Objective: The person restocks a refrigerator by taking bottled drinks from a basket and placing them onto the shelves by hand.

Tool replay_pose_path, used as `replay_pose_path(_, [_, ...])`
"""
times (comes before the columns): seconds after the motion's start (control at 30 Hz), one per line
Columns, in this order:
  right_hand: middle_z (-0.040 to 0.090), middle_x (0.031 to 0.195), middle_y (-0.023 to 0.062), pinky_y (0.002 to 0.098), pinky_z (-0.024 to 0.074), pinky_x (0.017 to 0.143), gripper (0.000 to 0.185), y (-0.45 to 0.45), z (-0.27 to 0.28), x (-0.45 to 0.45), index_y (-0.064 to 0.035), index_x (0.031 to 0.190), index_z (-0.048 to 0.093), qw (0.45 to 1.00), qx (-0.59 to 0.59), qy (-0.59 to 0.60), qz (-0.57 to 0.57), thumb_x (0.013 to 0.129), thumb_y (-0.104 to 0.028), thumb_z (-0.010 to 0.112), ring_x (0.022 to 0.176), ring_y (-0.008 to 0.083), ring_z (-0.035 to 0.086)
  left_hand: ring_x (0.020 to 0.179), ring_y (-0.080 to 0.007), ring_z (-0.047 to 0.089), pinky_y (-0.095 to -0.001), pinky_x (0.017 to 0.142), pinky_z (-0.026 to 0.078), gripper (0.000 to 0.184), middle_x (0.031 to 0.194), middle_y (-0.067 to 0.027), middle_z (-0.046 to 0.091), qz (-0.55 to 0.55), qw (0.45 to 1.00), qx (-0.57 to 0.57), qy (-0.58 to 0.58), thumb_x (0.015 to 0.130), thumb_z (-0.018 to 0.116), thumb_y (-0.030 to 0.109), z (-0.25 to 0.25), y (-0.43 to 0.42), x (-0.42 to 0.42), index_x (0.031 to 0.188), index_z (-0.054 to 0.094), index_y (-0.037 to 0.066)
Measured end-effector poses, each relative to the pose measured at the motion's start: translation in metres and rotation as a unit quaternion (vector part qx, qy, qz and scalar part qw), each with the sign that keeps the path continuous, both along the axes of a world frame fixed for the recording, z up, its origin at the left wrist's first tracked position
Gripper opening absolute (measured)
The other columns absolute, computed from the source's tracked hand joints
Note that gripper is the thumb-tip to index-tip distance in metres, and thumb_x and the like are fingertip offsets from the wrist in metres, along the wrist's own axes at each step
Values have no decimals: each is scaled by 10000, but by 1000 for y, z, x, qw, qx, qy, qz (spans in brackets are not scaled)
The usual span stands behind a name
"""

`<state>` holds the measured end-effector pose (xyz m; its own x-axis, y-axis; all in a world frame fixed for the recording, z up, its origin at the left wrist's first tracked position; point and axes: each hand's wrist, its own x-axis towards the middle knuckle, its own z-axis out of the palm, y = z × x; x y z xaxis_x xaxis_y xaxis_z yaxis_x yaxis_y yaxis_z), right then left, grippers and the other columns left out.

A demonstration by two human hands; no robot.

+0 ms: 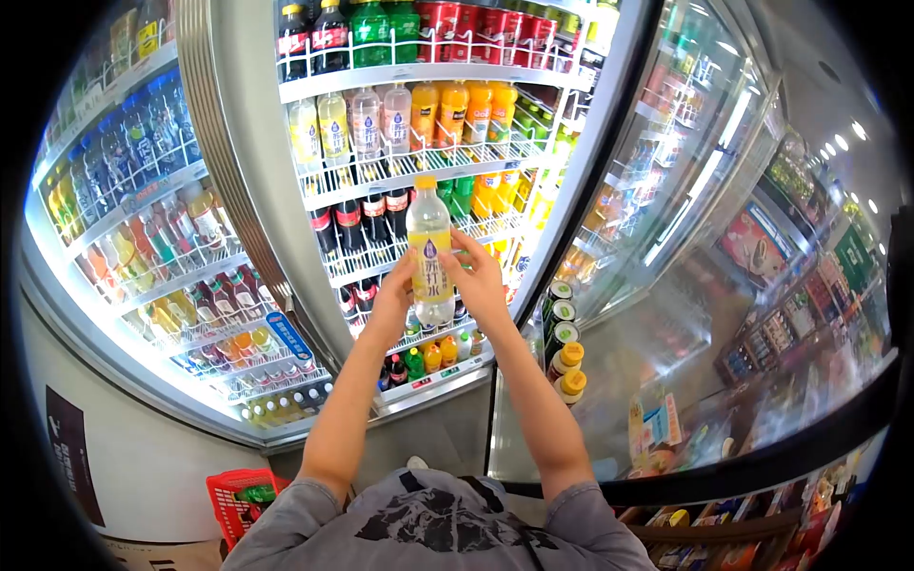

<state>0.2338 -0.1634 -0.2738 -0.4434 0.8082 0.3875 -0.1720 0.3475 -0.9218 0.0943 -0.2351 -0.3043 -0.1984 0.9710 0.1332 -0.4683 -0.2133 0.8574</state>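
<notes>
A clear plastic drink bottle (431, 252) with a yellow cap and a yellow label stands upright between my hands, in front of the fridge shelves. My left hand (396, 297) grips its left side, fingers against the label. On the other side my right hand (474, 282) holds it, with the thumb on the label and the fingers partly hidden behind. Behind the bottle, similar yellow-label bottles (333, 129) and pink-label bottles (366, 124) line a wire shelf (419, 164), beside orange drink bottles (452, 114).
The fridge's glass door (657, 276) is swung out on my right. Cans (564, 311) and yellow-capped bottles (570, 356) stand near its lower inner edge. To the left is another lit drinks fridge (124, 195). A red shopping basket (225, 502) with a green item sits at lower left.
</notes>
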Motion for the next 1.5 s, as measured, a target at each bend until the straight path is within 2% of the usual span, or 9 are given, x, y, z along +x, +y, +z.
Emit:
replay_pose_path(0.17, [648, 1160, 113, 267, 506, 850, 491, 20, -1, -36, 1, 1387, 489, 999, 7, 49, -5, 961, -200, 629, 980, 129, 629, 1315, -198, 430, -412, 1095, 312, 602, 1471, -55, 441, 34, 999, -18, -3, 1018, 448, 340, 7, 20, -20, 1527, 277, 66])
replay_pose_path(0.23, [573, 1168, 117, 302, 527, 812, 469, 27, -8, -46, -30, 1384, 511, 996, 38, 57, -56, 973, -233, 609, 990, 195, 633, 1300, -188, 435, -397, 1072, 322, 596, 1453, -47, 459, 43, 999, -16, 20, 1012, 460, 377, 4, 33, -25, 1514, 322, 85])
replay_pose_path(0.47, [603, 1193, 130, 287, 521, 799, 440, 47, -8, -30, -37, 1387, 508, 996, 29, -20, -81, 971, -156, 587, 1003, 173, 641, 1142, -144, 518, -295, 976, 412, 499, 1248, -57, 557, 57, 979, 54, 186, 1028, 497, 295, -13, 68, -38, 1445, 423, 31])
replay_pose_path(0.7, [629, 1226, 139, 322, 532, 860, 503, 57, 42, -39, -31, 1425, 447, 990, 110, -35, -87, 951, -109, 598, 1103, 201, 629, 1087, -144, 535, -284, 897, 434, 490, 1240, -77, 560, 92, 954, 135, 253, 1013, 514, 202, 32, 91, -47, 1463, 400, 43])
replay_pose_path(0.87, [583, 1297, 175, 360, 529, 930, 542, 88, 68, -69, -13, 1423, 423, 987, 149, 40, -42, 921, -64, 620, 1215, 254, 575, 1124, -135, 524, -285, 972, 407, 506, 1287, -74, 564, 111, 928, 151, 322, 1029, 495, 217, 82, 104, -76, 1487, 365, 47])
replay_pose_path(0.93, [541, 1337, 184, 379, 513, 958, 563, 91, 86, -83, 3, 1414, 398, 986, 161, 32, -36, 904, -39, 631, 1254, 271, 541, 1069, -202, 581, -313, 912, 459, 517, 1214, -155, 610, 181, 900, 181, 353, 1008, 510, 180, 94, 115, -91, 1482, 359, 40])
replay_pose_path(1.13, [440, 1356, 174, 378, 513, 987, 589, 131, 96, -149, 1, 1389, 325, 962, 267, 59, -2, 885, 4, 630, 1299, 302, 475, 1244, -317, 515, -368, 1046, 381, 530, 1349, -221, 521, 280, 830, 247, 414, 1000, 525, 200, 118, 132, -137, 1483, 364, 51])
replay_pose_path(1.37, [456, 1325, 188, 372, 516, 967, 571, 182, 63, -204, 30, 1368, 343, 955, 282, 84, 23, 899, -63, 656, 1234, 295, 533, 1097, -341, 561, -367, 941, 452, 508, 1267, -223, 484, 335, 807, 127, 470, 986, 557, 245, 100, 157, -179, 1461, 421, 125])
replay_pose_path(1.5, [517, 1299, 210, 365, 517, 935, 579, 200, 46, -221, 48, 1359, 369, 964, 253, 77, 13, 892, -103, 676, 1205, 308, 562, 1083, -397, 549, -447, 940, 430, 464, 1104, -222, 620, 422, 741, 102, 513, 971, 565, 258, 86, 176, -190, 1398, 492, 92])
